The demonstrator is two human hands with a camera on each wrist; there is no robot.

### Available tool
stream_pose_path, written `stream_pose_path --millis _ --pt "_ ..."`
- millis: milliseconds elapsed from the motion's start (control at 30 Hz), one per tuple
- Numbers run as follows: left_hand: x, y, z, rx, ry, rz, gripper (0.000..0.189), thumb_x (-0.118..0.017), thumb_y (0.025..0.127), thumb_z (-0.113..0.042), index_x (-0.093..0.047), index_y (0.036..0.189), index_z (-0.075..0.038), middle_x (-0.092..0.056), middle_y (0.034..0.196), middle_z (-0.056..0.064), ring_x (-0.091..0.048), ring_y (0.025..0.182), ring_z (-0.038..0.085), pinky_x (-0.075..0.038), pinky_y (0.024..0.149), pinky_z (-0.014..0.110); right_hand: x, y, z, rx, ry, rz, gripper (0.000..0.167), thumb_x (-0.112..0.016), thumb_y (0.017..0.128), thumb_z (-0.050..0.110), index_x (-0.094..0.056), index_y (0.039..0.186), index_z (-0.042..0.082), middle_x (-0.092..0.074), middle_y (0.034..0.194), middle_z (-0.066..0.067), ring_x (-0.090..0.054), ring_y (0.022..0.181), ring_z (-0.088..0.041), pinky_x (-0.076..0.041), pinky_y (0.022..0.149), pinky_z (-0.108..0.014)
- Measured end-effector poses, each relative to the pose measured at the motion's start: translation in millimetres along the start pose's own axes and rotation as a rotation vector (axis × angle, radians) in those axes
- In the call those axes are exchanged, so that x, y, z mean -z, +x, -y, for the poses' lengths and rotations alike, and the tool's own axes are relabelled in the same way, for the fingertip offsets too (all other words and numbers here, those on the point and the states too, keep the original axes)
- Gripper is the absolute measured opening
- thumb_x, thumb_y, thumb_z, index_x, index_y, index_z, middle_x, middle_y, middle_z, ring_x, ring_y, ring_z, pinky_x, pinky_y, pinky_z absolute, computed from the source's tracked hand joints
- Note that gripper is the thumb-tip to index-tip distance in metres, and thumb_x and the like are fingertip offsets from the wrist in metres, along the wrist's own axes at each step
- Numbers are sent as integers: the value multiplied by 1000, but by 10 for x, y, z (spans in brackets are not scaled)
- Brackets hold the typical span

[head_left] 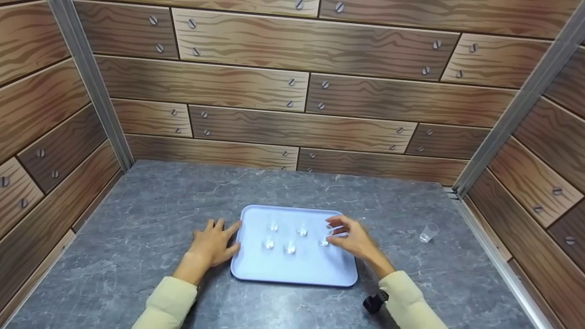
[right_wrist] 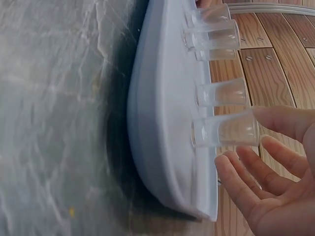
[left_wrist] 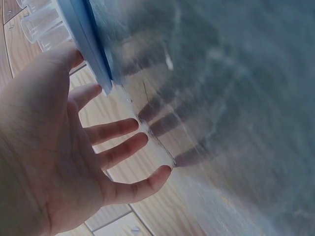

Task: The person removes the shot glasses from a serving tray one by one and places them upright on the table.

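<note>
A light-blue tray [head_left: 301, 269] lies on the table with several small clear glasses [head_left: 290, 248] standing upright on it. At the tray's left edge my left hand [head_left: 212, 244] is spread, thumb and forefinger at the rim [left_wrist: 91, 44], the other fingers resting on the table. Around the rightmost glass [right_wrist: 226, 132], near its rim, are the spread thumb and fingers of my right hand [head_left: 349, 237]. The thumb tip is right at the rim in the right wrist view; whether it presses there cannot be seen. That glass stands on the tray.
Another clear glass [head_left: 428, 233] is on the grey marbled table [head_left: 183, 183], right of the tray. Wood-patterned panels [head_left: 274, 91] wall the table at the back and sides, joined by metal posts [head_left: 507, 114]. A dark device [head_left: 375, 302] is on my right wrist.
</note>
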State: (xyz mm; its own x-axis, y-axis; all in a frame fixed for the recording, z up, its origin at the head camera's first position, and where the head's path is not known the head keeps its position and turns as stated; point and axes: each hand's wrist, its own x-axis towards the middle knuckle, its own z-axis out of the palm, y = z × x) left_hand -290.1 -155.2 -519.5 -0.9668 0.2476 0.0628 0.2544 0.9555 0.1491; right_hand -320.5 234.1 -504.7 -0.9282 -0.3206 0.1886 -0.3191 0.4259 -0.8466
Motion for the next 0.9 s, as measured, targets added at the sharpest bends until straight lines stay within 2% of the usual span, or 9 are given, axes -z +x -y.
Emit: stream_pose_path --millis 200,500,667,900 --pt "5 2 4 -1 1 3 59 -60 99 -47 -51 153 -24 -56 140 23 -51 131 48 -47 85 79 -58 3 -23 20 -5 -7 42 -77 85 -3 -63 123 -13 -68 116 -33 -70 101 -46 -58 90 -43" --pt "2 11 10 -1 6 16 58 -58 100 -47 -50 153 -24 -56 139 23 -51 131 47 -48 84 77 -85 -7 -54 -33 2 -8 38 -80 83 0 -65 116 -9 -69 110 -26 -71 100 -34 -55 85 -26" --pt "-3 5 10 1 -5 27 59 -58 100 -47 -50 154 -24 -55 141 23 -50 132 48 -46 87 78 -56 -49 -43 -30 15 -32 36 -83 81 0 -64 110 -8 -69 108 -24 -69 100 -26 -56 88 -26" --pt "17 -1 11 4 -6 20 59 -59 100 -47 -50 154 -23 -55 140 24 -50 132 48 -46 88 78 72 -116 -23 -37 55 -59 38 -81 82 1 -63 113 -9 -69 108 -25 -66 99 -23 -56 92 -33"
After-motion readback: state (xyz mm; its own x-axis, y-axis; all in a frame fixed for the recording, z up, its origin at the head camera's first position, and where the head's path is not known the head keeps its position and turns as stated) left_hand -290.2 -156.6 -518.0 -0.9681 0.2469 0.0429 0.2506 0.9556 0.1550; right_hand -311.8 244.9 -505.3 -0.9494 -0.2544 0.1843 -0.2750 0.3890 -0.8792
